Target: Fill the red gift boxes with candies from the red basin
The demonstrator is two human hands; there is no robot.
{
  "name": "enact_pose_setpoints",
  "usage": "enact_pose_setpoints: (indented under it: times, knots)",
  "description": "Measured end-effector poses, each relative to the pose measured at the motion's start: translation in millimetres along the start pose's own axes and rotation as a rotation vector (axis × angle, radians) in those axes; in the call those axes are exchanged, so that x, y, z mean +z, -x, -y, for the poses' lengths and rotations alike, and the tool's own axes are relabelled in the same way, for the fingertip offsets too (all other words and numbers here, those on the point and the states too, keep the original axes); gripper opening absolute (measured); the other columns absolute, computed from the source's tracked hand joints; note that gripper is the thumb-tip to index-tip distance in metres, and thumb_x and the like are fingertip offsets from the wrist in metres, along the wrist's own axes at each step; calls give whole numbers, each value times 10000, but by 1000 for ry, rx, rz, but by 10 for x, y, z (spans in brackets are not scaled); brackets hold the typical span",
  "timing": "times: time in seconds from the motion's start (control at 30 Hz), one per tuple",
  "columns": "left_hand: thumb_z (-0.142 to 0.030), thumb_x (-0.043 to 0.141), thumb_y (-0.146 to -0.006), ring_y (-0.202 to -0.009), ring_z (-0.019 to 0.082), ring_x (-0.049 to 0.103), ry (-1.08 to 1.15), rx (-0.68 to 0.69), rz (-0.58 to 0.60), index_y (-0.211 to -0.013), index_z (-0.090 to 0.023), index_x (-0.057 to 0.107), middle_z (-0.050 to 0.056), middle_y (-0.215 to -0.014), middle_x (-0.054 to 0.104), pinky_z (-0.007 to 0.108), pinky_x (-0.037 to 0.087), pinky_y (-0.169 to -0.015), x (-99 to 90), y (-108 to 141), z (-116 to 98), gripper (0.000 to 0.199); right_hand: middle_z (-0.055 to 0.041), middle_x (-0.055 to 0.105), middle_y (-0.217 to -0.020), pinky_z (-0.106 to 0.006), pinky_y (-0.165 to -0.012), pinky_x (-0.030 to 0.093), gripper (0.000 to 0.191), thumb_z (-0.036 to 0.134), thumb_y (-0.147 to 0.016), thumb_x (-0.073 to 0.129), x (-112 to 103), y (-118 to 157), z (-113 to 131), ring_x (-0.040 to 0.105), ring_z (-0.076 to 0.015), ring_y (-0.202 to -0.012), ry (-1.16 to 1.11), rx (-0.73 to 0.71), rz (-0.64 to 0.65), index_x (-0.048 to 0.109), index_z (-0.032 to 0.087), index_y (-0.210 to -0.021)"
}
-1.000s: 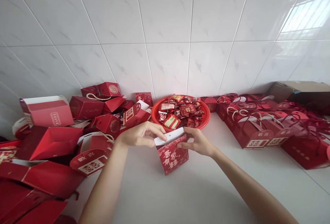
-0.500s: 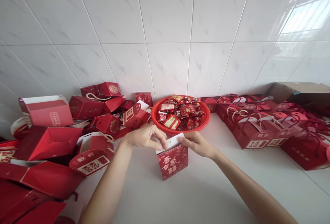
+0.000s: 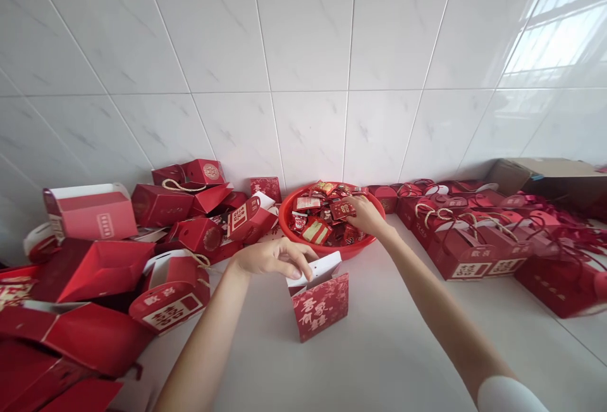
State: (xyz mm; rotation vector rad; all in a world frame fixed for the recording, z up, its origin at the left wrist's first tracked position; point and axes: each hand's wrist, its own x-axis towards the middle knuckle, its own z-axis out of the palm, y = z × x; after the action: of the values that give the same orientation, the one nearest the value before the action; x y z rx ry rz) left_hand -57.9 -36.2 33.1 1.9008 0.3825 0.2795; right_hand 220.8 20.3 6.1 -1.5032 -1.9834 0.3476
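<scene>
An upright red paper gift box with white and gold characters stands on the table, its white-lined top flaps raised and apart. My left hand grips the rear left flap of this box between thumb and fingers. Behind the box sits a round red plastic basin heaped with wrapped sweets. Over the basin's right side, my right hand has its bent fingers on the right edge of a square dark red packet. The fingertips' far side is partly hidden among the sweets.
Opened red boxes lie piled along the left. Closed red boxes with cord handles stand in rows at the right, before a brown cardboard box. A white tiled wall rises behind the basin.
My right hand has left the gift box's flap and moved back into the basin of sweets. The box's top has spread wider, while my left hand stays at it.
</scene>
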Motion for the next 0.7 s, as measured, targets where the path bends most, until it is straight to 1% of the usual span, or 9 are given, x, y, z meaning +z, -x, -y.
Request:
enact_pose_setpoints:
  times: [0.1, 0.23, 0.27, 0.33, 0.4, 0.5, 0.6, 0.63, 0.7]
  knots:
    - [-506, 735, -844, -1172, 300, 623, 5, 34, -14, -1069, -253, 810, 113, -1305, 679, 375, 468, -996, -27, 5, 36, 347, -166, 680, -1273, -502, -1053, 387, 488, 34, -661, 646, 127, -144, -93, 551, -370, -1255, -7, 41, 14, 691, 174, -1127]
    - [-557, 698, -862, -1237, 335, 611, 87, 76, -99, -1175, -234, 762, 149, -1345, 665, 445, 470, -1037, -23, -3, 72, 454, -100, 750, -924, -462, -930, 469, 98, 217, -746, 679, 204, -180, -180, 656, -329, -1008, -158, 69, 13, 701, 190, -838]
    - [-542, 694, -871, -1214, 327, 629, 118, 81, -131, -1184, -227, 754, 150, -1320, 680, 450, 480, -1032, -14, -10, 81, 448, -78, 737, -828, -443, -891, 491, 88, 282, -766, 679, 206, -175, -189, 669, -308, -932, -228, 74, 5, 679, 194, -764]
    - [-488, 693, -889, -1162, 300, 660, 161, 77, -225, -1173, -207, 748, 144, -1245, 715, 443, 496, -1023, 0, -36, 105, 403, -57, 711, -737, -416, -825, 530, 230, 408, -785, 677, 199, -151, -188, 679, -278, -833, -402, 86, -31, 646, 195, -704]
    - [-433, 694, -890, -1093, 267, 687, 145, 60, -365, -1116, -179, 754, 133, -1162, 742, 413, 512, -1004, -13, -91, 144, 344, -63, 719, -760, -402, -784, 564, 338, 526, -782, 672, 191, -109, -166, 697, -266, -813, -605, 99, -80, 650, 190, -752]
    - [-401, 681, -855, -988, 241, 710, -19, -23, -616, -1029, -154, 749, 119, -1081, 762, 391, 536, -951, -120, -273, 218, 309, -69, 736, -820, -397, -753, 603, 446, 638, -762, 666, 190, -39, -123, 722, -257, -822, -897, 127, -157, 646, 201, -852]
    - [-330, 662, -804, -1034, 264, 699, -271, -162, -801, -953, -166, 746, 111, -1074, 770, 394, 525, -948, -304, -581, 296, 237, -68, 737, -797, -382, -693, 620, 440, 632, -720, 709, 203, -1, -95, 727, -244, -767, -1101, 182, -212, 622, 219, -846]
    - [-307, 660, -795, -1085, 271, 681, -302, -177, -827, -909, -177, 742, 107, -1092, 766, 390, 502, -978, -364, -699, 325, 191, -68, 739, -788, -371, -666, 620, 427, 616, -711, 721, 209, 3, -89, 727, -240, -743, -1148, 203, -220, 621, 221, -841]
    - [-274, 707, -737, -1071, 303, 676, -361, -233, -852, -723, -187, 697, 107, -973, 772, 393, 482, -970, -458, -929, 394, 89, -65, 743, -778, -348, -616, 614, 395, 575, -704, 738, 217, 6, -77, 728, -235, -714, -1213, 241, -234, 629, 219, -836]
